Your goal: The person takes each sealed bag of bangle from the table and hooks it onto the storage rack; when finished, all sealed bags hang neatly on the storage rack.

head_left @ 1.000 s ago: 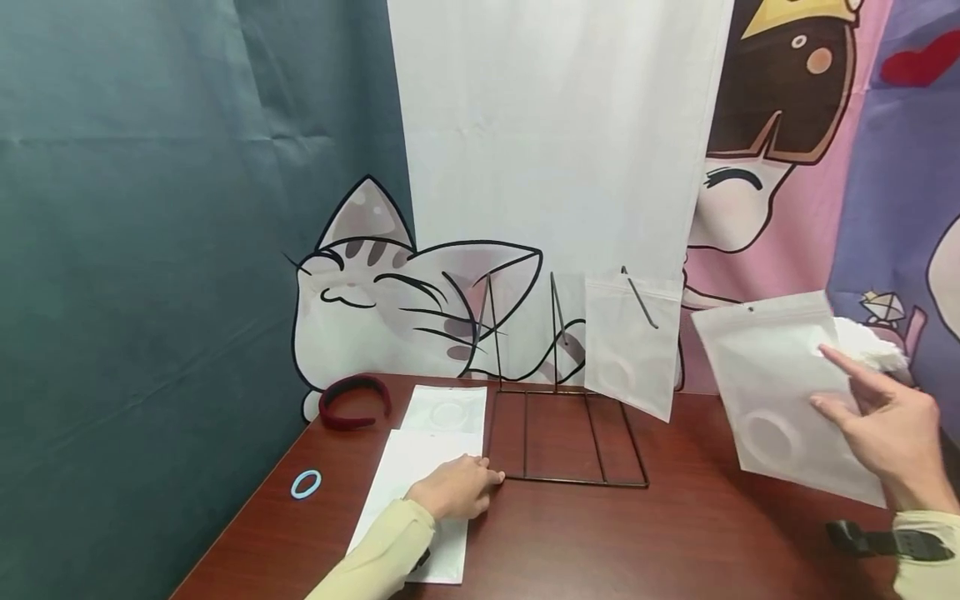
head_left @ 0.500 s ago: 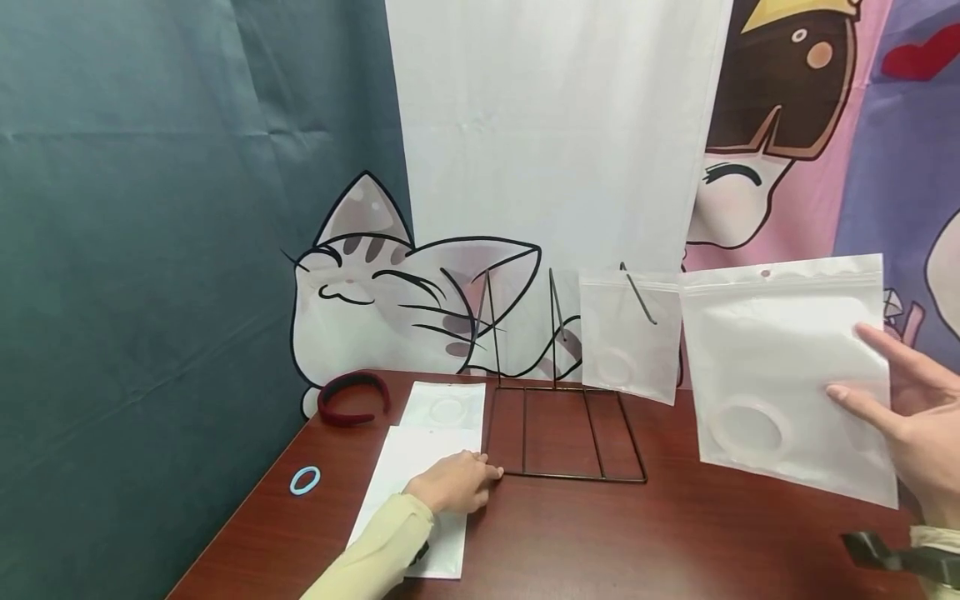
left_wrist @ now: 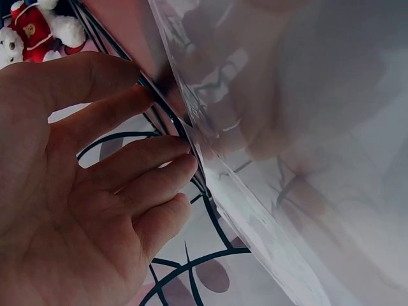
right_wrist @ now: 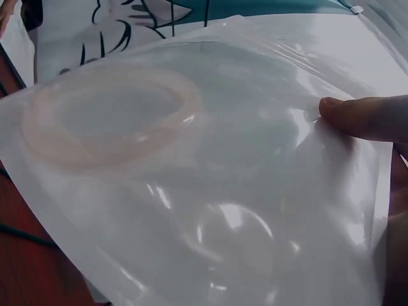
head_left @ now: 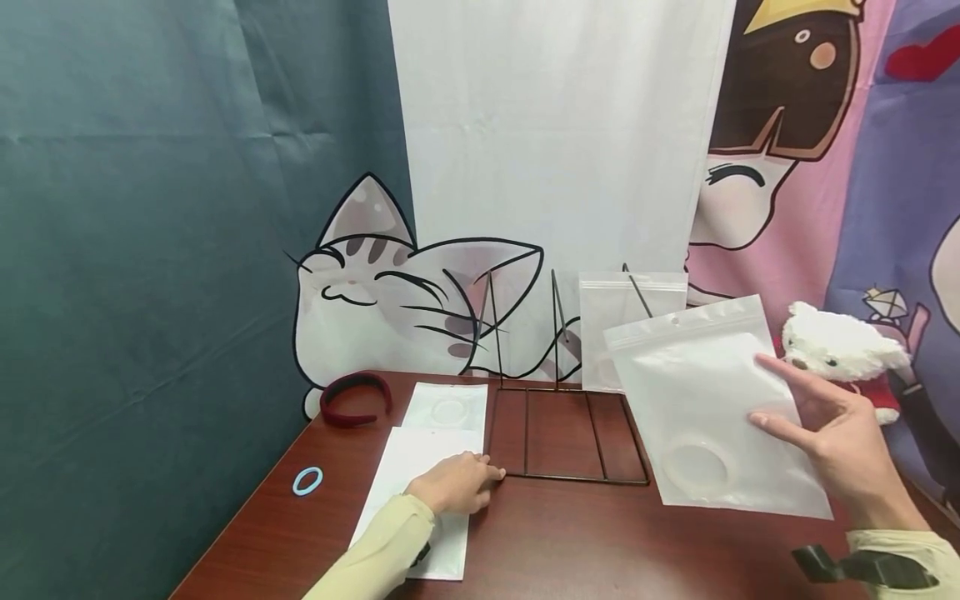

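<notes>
We see the held pouch [head_left: 697, 392] tilted in the air, just right of the rack [head_left: 527, 433], a pale ring [head_left: 696, 468] blurred through its film. The right hand [head_left: 847, 442] pinches its right side, some fingers hidden behind. It covers the lower right of the hanging pouch [head_left: 609, 312]; whether they touch, we cannot tell. The left hand [head_left: 456, 483] touches the rack's near left corner, but whether it grips, we cannot tell; it partly hides a flat pouch [head_left: 390, 492]. The table [head_left: 600, 533] stretches from the rack's front wire to our view's bottom edge.
</notes>
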Available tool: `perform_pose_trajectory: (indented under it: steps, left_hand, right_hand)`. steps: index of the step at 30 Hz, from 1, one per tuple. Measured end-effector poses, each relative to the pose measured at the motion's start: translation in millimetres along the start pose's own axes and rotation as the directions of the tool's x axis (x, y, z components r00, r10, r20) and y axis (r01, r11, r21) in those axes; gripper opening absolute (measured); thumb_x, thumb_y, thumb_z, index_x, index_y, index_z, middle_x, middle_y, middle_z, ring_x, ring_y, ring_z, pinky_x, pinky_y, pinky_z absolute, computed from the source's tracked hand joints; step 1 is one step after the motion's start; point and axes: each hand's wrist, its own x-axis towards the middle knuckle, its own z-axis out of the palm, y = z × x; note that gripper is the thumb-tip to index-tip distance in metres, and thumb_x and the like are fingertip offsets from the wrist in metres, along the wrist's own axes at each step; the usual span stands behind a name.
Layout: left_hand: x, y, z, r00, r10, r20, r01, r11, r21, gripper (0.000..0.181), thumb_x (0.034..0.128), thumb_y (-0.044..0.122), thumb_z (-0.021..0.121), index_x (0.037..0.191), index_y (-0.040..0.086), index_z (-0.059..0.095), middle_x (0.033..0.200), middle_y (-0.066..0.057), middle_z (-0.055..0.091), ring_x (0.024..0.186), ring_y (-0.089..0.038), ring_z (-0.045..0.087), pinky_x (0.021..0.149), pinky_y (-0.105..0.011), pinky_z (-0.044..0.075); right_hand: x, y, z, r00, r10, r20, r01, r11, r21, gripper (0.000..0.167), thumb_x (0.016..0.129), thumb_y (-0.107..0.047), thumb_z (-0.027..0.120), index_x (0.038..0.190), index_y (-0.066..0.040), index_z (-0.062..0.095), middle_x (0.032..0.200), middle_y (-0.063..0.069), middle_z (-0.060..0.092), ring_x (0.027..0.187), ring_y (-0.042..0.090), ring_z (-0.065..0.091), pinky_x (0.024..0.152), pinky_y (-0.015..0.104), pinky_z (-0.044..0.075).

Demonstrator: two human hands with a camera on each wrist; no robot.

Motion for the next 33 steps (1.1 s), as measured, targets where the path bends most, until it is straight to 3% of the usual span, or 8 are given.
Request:
perform_pose_trajectory:
  steps: [6,13,17,28,33]
  left_hand:
    - [0.2,-0.6,-0.1,1.000,-0.003,0.002,0.003,1.000,0.002,0.036,0.0886,0.019,0.069,0.124,0.020,0.073,0.130,-0.011,0.070,0.121,-0.024,0.067,0.100,-0.036,0.056]
    - [1.0,0.6,-1.6,1.000,-0.004,0.009,0.004,1.000,0.011,0.036,0.0893,0.020,0.068,0.125,0.021,0.072,0.131,-0.012,0.069,0.121,-0.024,0.068,0.100,-0.036,0.056]
    - [0.3,0.4,-2.9,1.000,-0.012,0.011,0.012,1.000,0.008,0.036,0.0896,0.020,0.068,0.125,0.021,0.072,0.131,-0.011,0.069,0.122,-0.024,0.067,0.100,-0.036,0.056]
    - [-0.5,1.1,-2.0,1.000,-0.019,0.025,0.019,1.000,0.001,0.036,0.0903,0.020,0.068,0.126,0.021,0.072,0.132,-0.012,0.069,0.121,-0.024,0.067,0.100,-0.037,0.056]
    - [-0.4,1.9,-2.2,1.000,-0.012,0.019,0.012,1.000,0.004,0.035,0.0902,0.020,0.068,0.125,0.021,0.072,0.132,-0.012,0.069,0.121,-0.024,0.067,0.100,-0.036,0.056]
  right_hand:
    - [3.2,5.4,5.9,0.998,0.056,0.037,-0.054,0.998,-0.031,0.069,0.076,0.025,0.068,0.141,0.011,0.050,0.131,-0.008,0.069,0.107,0.000,0.068,0.082,0.010,0.054]
    - [5.1,9.1,7.9,0.997,0.063,0.046,-0.061,0.998,-0.035,0.068,0.077,0.024,0.068,0.141,0.010,0.049,0.132,-0.010,0.068,0.103,-0.002,0.071,0.076,0.012,0.056]
    - [9.7,13.5,9.6,0.996,0.075,0.046,-0.071,0.994,-0.087,0.067,0.078,0.020,0.070,0.142,0.008,0.051,0.133,-0.014,0.066,0.101,-0.004,0.071,0.072,0.012,0.056]
    - [30.8,40.4,13.0,0.997,0.078,0.003,-0.076,0.983,-0.169,0.067,0.079,0.014,0.074,0.142,0.003,0.053,0.135,-0.019,0.061,0.130,-0.012,0.050,0.086,0.004,0.049]
    - [39.3,55.6,17.3,0.997,0.062,-0.035,-0.071,0.926,-0.372,0.065,0.081,0.006,0.077,0.142,-0.006,0.056,0.138,-0.022,0.058,0.133,-0.013,0.045,0.096,0.001,0.042]
